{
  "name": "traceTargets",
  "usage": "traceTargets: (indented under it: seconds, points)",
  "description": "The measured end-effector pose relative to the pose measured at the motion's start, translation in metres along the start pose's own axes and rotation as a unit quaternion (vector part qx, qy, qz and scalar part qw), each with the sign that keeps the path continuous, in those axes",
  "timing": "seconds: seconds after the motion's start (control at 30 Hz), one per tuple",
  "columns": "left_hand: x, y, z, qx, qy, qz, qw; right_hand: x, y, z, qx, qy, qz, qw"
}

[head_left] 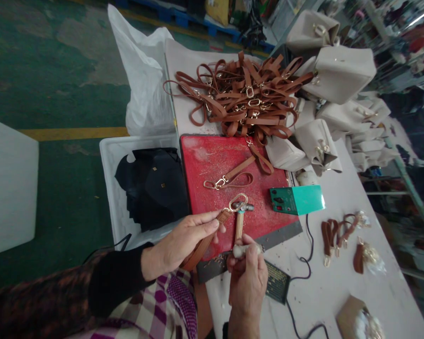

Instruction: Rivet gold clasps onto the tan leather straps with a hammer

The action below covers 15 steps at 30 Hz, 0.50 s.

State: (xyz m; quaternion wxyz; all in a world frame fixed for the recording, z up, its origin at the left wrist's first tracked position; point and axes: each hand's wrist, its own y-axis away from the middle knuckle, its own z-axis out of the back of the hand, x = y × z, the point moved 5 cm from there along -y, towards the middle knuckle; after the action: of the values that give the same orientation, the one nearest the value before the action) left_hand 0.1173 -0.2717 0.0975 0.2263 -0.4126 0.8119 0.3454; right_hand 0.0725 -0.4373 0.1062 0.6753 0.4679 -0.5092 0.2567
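Observation:
My left hand (pixel 183 242) is closed on a brown leather strap (pixel 224 217), thumb on top, with a gold ring clasp (pixel 238 202) hanging off the strap's end. In my right hand (pixel 247 278) is a small whitish, rounded object (pixel 243 250), pinched between thumb and fingers; its kind is unclear. A hammer (pixel 239 223) with a wooden handle lies just beyond, its metal head partly behind the clasp. Under it is a red board (pixel 212 157). Another brown strap (pixel 242 169) with gold clasps lies farther up the board.
A large heap of brown straps (pixel 247 94) covers the table's far end. Beige handbags (pixel 342 75) are piled at right. A green box (pixel 297 200) has a cord running to a black pedal (pixel 277 281). At left, a white bin (pixel 108 183) holds black pieces (pixel 155 188).

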Motion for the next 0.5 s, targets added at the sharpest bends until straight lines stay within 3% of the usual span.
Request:
traceTargets:
  seconds: [0.1,0.2,0.3,0.5]
  points:
    - [-0.012,0.001,0.000,-0.012,-0.196,-0.118,0.973,0.002,-0.001,0.001,0.003,-0.013,0.026,1.000]
    - [-0.024,0.008,-0.005,-0.039,-0.381,-0.259,0.887,0.005,-0.001,0.003,0.010,-0.014,0.055,0.998]
    - [-0.028,0.014,-0.008,-0.080,-0.458,-0.342,0.817,0.010,0.002,0.004,-0.006,-0.014,0.079,0.997]
    - [-0.027,0.013,-0.003,-0.130,-0.451,-0.321,0.822,0.015,0.005,0.003,-0.011,-0.023,0.099,0.995]
